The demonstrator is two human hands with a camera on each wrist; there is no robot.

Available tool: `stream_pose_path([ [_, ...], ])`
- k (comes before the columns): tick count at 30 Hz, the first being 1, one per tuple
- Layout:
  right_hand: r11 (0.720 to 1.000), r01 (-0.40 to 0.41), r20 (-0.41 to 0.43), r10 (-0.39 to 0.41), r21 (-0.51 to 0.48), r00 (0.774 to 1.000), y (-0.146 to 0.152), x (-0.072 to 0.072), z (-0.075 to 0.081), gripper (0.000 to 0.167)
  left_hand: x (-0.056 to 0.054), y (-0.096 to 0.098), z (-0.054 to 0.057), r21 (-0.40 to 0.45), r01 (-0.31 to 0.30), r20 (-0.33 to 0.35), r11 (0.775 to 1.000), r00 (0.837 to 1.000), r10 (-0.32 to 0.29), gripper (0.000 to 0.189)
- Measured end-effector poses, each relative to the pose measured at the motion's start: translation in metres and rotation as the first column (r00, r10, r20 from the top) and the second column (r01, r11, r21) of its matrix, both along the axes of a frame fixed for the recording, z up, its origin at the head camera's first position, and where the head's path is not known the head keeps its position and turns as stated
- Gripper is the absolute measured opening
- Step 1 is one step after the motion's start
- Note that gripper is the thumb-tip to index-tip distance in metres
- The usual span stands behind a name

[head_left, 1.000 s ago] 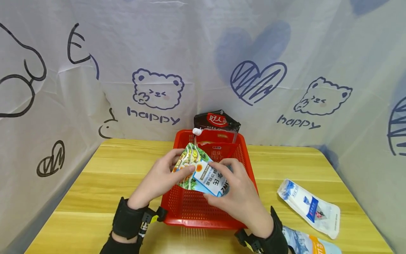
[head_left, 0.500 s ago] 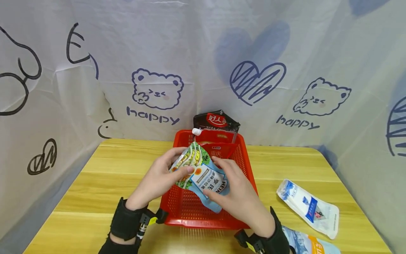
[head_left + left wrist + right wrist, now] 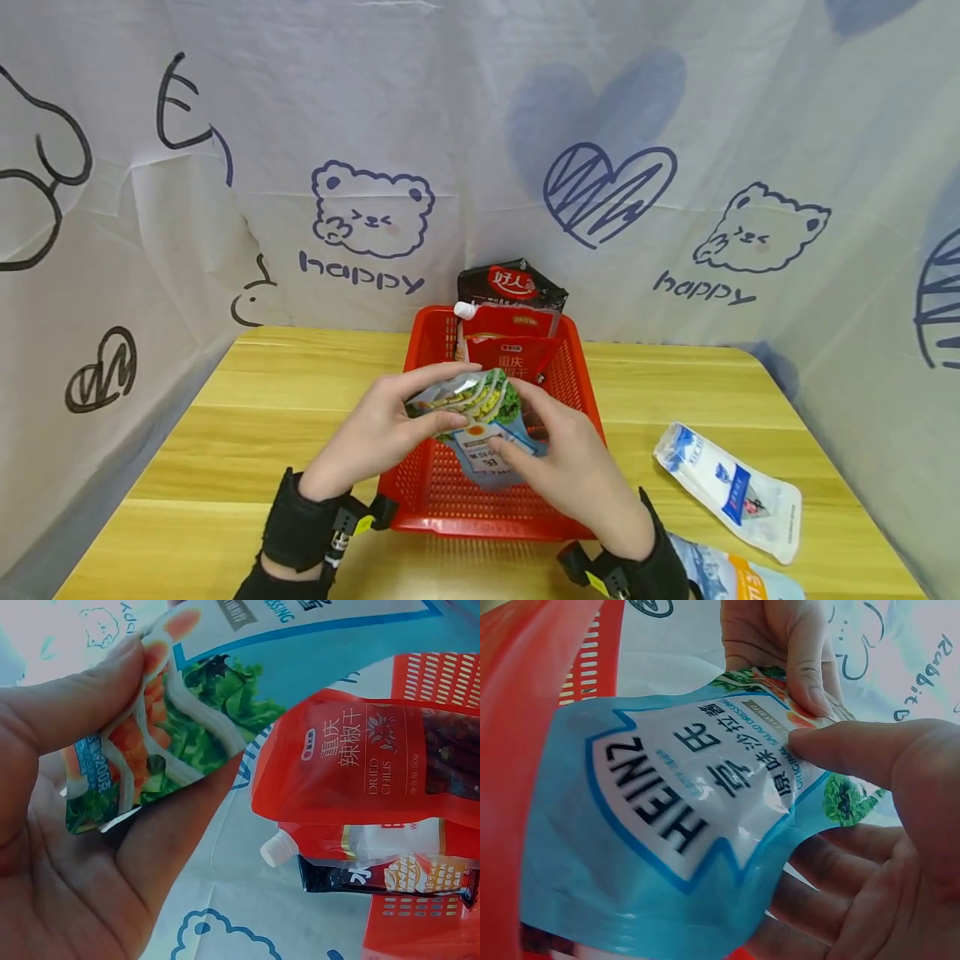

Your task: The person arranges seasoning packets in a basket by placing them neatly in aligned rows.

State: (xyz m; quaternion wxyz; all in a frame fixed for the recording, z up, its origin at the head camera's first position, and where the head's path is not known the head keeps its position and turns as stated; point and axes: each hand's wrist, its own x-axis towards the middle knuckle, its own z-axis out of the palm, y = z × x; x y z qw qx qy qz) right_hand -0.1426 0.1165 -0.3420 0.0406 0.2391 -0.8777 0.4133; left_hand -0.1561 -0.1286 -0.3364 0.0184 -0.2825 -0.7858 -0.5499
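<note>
Both hands hold a light-blue salad dressing pouch [image 3: 487, 454] over the red basket [image 3: 450, 527]. My left hand [image 3: 390, 429] pinches its salad-printed end, thumb on the front and fingers behind. My right hand [image 3: 566, 458] grips the pouch at the side, thumb on the label and fingers underneath. In the right wrist view the pouch [image 3: 682, 802] shows its HEINZ label, its blue end tilted down beside the basket wall. A red dried chili pouch [image 3: 337, 772] stands in the basket, in front of a white-capped red pouch [image 3: 540, 319] and a black packet [image 3: 517, 283].
The basket rests on a wooden table [image 3: 262, 433] near a printed cloth backdrop [image 3: 487, 125]. To the right lie a white packet [image 3: 731, 492] and a blue-and-orange pouch [image 3: 731, 575], partly cut off by the frame's lower edge.
The salad dressing pouch has turned in the hands, its labelled end swinging from the right to downward, toward the basket. Both hands keep their hold on it.
</note>
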Motion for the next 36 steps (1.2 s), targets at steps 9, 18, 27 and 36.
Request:
stream_pose_path([
  [9, 0.998, -0.038, -0.018, 0.037, -0.047, 0.999, 0.0, 0.0, -0.005, 0.05, 0.0, 0.003, 0.0, 0.006, -0.014, 0.059, 1.0, 0.998, 0.013, 0.047],
  [18, 0.974, 0.03, -0.064, -0.045, -0.226, 0.997, 0.001, 0.0, -0.006, 0.05, 0.0, 0.003, 0.002, 0.015, -0.068, 0.087, 0.998, 0.994, 0.067, 0.049],
  [27, 0.89, 0.06, -0.037, -0.085, -0.451, 0.996, 0.0, 0.0, -0.006, 0.057, -0.003, 0.008, -0.005, -0.101, -0.047, 0.084, 0.994, 0.995, 0.056, 0.049],
  [36, 0.819, 0.075, 0.003, -0.089, -0.569, 0.996, -0.003, 0.003, -0.005, 0.059, -0.003, 0.013, -0.006, -0.118, 0.029, 0.125, 0.993, 0.992, -0.014, 0.047],
])
